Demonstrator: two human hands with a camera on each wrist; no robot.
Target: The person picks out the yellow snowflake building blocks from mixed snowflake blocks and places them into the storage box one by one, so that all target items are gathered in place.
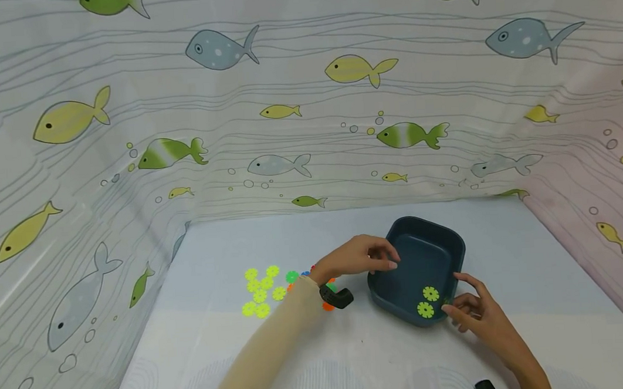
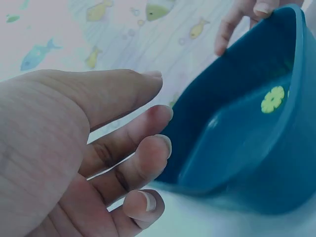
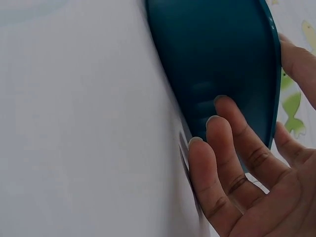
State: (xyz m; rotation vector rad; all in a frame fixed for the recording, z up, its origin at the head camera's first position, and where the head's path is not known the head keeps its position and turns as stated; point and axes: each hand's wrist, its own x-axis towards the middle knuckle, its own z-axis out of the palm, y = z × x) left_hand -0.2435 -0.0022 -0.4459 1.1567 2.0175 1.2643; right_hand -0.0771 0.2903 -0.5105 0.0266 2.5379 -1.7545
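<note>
A dark blue plastic bin (image 1: pixel 422 253) with rounded corners stands on the white table. Inside, at its near end, lie yellow-green snowflake discs (image 1: pixel 425 310), one of which also shows in the left wrist view. My left hand (image 1: pixel 364 254) hovers over the bin's left rim, fingers loosely bent and nothing between thumb and fingertips. At the bin's near right side, my right hand (image 1: pixel 473 312) holds the wall, with the thumb at the rim and several fingers (image 3: pixel 222 143) against the outside.
Left of the bin, several loose yellow-green discs (image 1: pixel 260 296) are spread on the table (image 1: pixel 236 363). Orange, green, blue and red discs (image 1: pixel 292 276) lie beside them, partly hidden by my left forearm. A fish-patterned curtain (image 1: pixel 309 142) encloses the table's back and sides.
</note>
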